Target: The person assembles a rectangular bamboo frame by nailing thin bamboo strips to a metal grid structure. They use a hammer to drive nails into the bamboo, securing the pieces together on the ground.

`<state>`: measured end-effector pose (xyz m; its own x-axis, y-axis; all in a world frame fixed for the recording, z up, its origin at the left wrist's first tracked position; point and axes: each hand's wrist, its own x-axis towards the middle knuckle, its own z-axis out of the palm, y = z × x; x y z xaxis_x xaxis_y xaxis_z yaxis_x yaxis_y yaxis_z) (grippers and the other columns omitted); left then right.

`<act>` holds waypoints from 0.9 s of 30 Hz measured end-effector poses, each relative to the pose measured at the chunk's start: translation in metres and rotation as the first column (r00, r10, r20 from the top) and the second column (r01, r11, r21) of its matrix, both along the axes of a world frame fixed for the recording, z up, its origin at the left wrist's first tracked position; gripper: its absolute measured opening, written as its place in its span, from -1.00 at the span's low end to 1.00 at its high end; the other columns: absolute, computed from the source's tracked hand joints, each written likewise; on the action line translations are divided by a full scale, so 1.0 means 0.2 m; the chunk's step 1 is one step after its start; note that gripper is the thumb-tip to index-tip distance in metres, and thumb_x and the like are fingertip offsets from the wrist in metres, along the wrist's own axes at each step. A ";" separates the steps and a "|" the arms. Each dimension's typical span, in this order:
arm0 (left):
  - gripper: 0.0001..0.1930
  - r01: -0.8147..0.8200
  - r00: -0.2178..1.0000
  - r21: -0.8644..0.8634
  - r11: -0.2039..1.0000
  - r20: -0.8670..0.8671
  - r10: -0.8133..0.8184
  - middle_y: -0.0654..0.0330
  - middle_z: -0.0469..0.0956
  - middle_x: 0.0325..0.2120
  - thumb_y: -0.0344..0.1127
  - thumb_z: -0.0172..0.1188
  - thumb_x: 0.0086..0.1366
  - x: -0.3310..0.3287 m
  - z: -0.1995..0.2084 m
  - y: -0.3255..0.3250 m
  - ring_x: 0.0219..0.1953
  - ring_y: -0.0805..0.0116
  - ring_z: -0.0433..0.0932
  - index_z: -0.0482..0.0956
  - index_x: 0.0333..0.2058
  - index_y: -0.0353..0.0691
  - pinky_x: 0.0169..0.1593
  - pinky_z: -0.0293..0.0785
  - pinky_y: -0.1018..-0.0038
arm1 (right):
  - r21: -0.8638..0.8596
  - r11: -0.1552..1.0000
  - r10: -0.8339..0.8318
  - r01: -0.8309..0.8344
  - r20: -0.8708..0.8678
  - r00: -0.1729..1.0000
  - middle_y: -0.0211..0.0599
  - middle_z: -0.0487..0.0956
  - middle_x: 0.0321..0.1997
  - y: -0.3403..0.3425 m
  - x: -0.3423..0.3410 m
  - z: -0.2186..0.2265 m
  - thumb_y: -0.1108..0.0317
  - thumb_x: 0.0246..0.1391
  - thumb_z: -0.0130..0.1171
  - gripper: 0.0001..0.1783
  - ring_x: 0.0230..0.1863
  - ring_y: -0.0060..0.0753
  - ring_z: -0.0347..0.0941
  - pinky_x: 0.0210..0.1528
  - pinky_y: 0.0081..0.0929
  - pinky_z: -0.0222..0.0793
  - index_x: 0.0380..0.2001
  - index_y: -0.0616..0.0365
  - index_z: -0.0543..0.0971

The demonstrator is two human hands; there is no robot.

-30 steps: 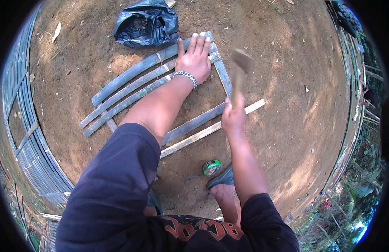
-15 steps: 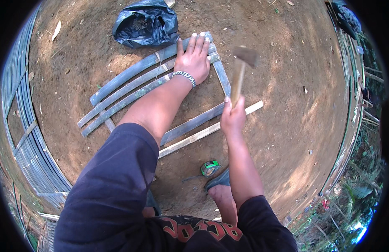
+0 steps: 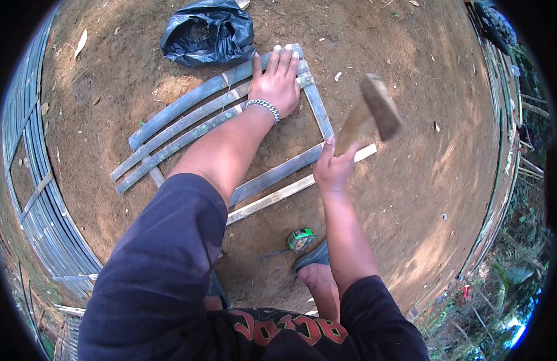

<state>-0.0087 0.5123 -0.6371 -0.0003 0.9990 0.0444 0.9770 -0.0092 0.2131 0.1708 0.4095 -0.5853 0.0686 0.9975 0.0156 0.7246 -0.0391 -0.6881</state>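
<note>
Bamboo slats (image 3: 188, 114) lie side by side on the ground, crossed at the right end by a strip (image 3: 318, 109). Across their far right ends my left hand (image 3: 277, 90) presses down flat, fingers stretched out. My right hand (image 3: 335, 167) grips the wooden handle of a hatchet (image 3: 382, 108), its dark metal head raised above the ground, right of the slats, and slightly blurred. Below that hand run a grey bamboo slat (image 3: 278, 174), joined to the crossing strip's near end, and a pale strip (image 3: 302, 186).
A black plastic bag (image 3: 209, 36) sits open beyond the slats. A green tape measure (image 3: 300, 239) lies by my foot. Long bamboo strips tied as a panel (image 3: 35, 150) line the left side. A bamboo fence (image 3: 501, 132) and plants border the right.
The hatchet's head has swung to the right and turned, appearing larger now. My left hand stays on the slats in nearly the same place.
</note>
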 end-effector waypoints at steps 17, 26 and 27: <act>-0.37 0.004 1.000 -0.005 1.000 -0.005 -0.004 0.17 -0.01 0.52 -0.08 -0.13 0.49 0.00 0.00 0.01 0.55 0.18 -0.08 0.11 0.45 -0.13 0.50 -0.16 -0.20 | -0.204 0.977 -0.044 0.056 0.064 0.997 0.29 0.60 -0.18 -0.13 0.15 0.05 0.21 0.33 0.13 -0.64 -0.09 0.43 0.52 -0.08 0.12 0.40 -0.01 0.29 0.40; -0.78 0.372 0.723 0.354 0.858 0.469 -0.507 0.01 0.57 -0.07 -0.30 0.13 0.36 -0.47 0.17 -0.32 0.08 0.01 0.50 0.58 -0.08 -0.22 0.24 0.34 0.15 | -0.414 0.888 -0.278 0.202 -0.132 0.952 0.05 0.58 -0.33 -0.69 0.29 0.01 0.17 0.34 0.15 -0.64 -0.29 0.09 0.57 -0.20 -0.07 0.43 -0.07 0.27 0.42; -0.85 0.246 0.750 0.411 0.878 0.494 -0.441 0.03 0.57 -0.18 -0.33 0.16 0.34 -0.57 0.18 -0.34 -0.02 0.01 0.52 0.58 -0.18 -0.23 0.14 0.39 0.16 | -0.447 0.870 -0.303 0.206 -0.158 0.940 0.01 0.58 -0.35 -0.73 0.29 0.02 0.16 0.34 0.15 -0.64 -0.33 0.02 0.57 -0.23 -0.10 0.43 -0.08 0.27 0.42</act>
